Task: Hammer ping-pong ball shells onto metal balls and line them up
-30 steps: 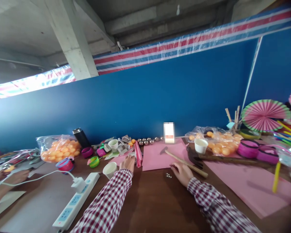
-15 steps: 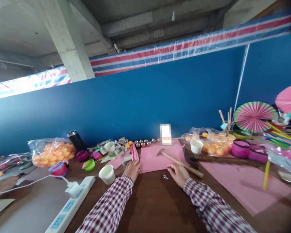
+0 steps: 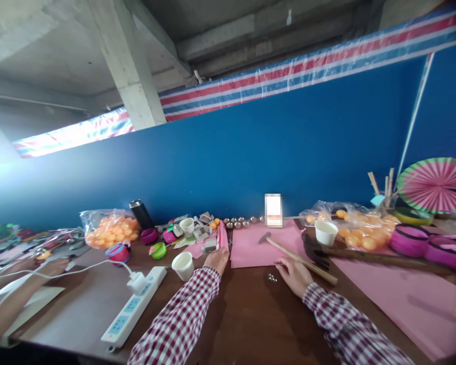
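My left hand (image 3: 217, 260) rests at the left edge of a pink sheet (image 3: 251, 249), close to a small grey block (image 3: 209, 245); its fingers are close together and whether they hold anything is unclear. My right hand (image 3: 294, 275) lies on the table by the sheet's lower right, fingers loosely bent, beside the wooden handle of a small hammer (image 3: 302, 260). Several small shiny balls (image 3: 272, 278) lie on the brown table just left of it. Larger steel balls (image 3: 237, 223) line the sheet's back left. White cups stand at left (image 3: 183, 266) and right (image 3: 326, 232).
At left are a power strip (image 3: 135, 307) with its cable, a bag of orange balls (image 3: 114, 230) and another person's arms (image 3: 23, 284). A larger hammer (image 3: 380, 258), orange balls (image 3: 365, 233) and purple rings (image 3: 409, 240) lie right.
The view has turned left, so the table's things appear farther right and more of the other person's arms shows. My hands stay in nearly the same places on the table.
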`<state>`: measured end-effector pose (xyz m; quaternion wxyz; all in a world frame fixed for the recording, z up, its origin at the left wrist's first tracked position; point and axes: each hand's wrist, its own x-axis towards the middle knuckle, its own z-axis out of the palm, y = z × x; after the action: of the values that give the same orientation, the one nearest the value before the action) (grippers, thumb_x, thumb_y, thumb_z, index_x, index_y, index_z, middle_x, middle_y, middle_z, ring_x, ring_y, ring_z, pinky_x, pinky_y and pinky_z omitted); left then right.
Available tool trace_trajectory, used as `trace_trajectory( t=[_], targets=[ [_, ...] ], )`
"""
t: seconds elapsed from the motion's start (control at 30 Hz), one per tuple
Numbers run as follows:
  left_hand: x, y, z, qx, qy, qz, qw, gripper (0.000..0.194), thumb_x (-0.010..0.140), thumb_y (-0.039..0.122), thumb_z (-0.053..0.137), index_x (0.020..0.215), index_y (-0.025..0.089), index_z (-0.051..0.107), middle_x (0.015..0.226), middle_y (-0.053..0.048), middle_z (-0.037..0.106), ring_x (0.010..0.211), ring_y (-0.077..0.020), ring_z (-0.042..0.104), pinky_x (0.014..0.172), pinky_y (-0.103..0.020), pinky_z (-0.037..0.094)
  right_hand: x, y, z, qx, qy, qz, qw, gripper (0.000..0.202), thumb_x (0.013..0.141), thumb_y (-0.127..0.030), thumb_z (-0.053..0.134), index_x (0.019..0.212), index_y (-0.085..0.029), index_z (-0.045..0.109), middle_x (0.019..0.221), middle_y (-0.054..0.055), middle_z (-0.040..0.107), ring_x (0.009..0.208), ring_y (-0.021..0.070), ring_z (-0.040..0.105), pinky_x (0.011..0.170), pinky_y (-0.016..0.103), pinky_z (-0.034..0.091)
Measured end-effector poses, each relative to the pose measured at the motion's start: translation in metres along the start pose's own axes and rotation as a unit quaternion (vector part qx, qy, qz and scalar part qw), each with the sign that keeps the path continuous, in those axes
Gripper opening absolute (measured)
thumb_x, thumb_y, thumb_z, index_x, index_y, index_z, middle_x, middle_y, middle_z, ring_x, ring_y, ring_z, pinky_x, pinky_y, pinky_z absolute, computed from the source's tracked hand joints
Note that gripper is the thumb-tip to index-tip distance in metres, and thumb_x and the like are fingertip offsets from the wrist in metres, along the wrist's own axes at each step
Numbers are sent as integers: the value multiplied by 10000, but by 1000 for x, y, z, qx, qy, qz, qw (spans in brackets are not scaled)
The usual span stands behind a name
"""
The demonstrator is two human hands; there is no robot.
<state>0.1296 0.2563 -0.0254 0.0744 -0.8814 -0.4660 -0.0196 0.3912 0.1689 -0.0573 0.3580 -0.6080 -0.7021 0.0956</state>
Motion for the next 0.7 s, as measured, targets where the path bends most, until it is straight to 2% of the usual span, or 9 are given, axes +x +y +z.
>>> trace_trajectory(
  t=[0.1, 0.23, 0.33, 0.43, 0.57, 0.7],
  targets=[
    [-6, 2, -7, 3, 39, -10, 999, 313, 774, 90, 328, 875, 127, 622, 911, -105, 601, 866, -228, 565, 829, -383, 409, 0, -2, -1, 10, -1, 4, 1000, 236, 774, -280, 398, 831, -184, 606, 839, 42, 661, 778, 166, 603, 733, 291, 439],
    [-17, 15, -14, -17, 96, -7, 995, 297, 790, 121, 354, 940, 171, 606, 1026, -79, 580, 960, -219, 518, 888, -381, 369, 1, -2, -3, 49, 24, 0, 999, 230, 775, -279, 408, 832, -176, 605, 843, 52, 661, 789, 173, 602, 740, 296, 448],
    [-26, 35, -16, -44, 132, -8, 990, 326, 814, 132, 315, 1017, 187, 564, 1080, -61, 557, 993, -182, 496, 890, -335, 380, 2, -1, -5, 70, 49, -6, 996, 237, 783, -289, 405, 840, -174, 605, 844, 56, 659, 784, 174, 602, 736, 295, 451],
    [-33, 62, -14, -161, 186, 5, 969, 280, 816, 182, 350, 994, 196, 565, 1014, -38, 586, 920, -144, 532, 843, -283, 426, -1, -1, -9, 56, 60, -2, 997, 251, 791, -301, 397, 845, -169, 604, 834, 58, 656, 779, 173, 598, 729, 289, 444],
    [-34, 93, -9, -227, 170, 61, 957, 249, 805, 201, 386, 980, 203, 564, 968, -34, 602, 870, -136, 553, 807, -276, 457, -15, -12, -15, -2, 24, -2, 1000, 249, 799, -302, 397, 890, -179, 594, 827, 45, 641, 759, 160, 579, 713, 272, 427],
    [-27, 104, -3, -217, 159, 89, 959, 258, 790, 196, 414, 1005, 191, 555, 975, -48, 590, 896, -161, 533, 804, -313, 465, -31, -29, -15, -86, -24, -20, 996, 205, 782, -286, 449, 882, -189, 600, 858, 53, 599, 820, 174, 535, 744, 279, 390]
  ],
)
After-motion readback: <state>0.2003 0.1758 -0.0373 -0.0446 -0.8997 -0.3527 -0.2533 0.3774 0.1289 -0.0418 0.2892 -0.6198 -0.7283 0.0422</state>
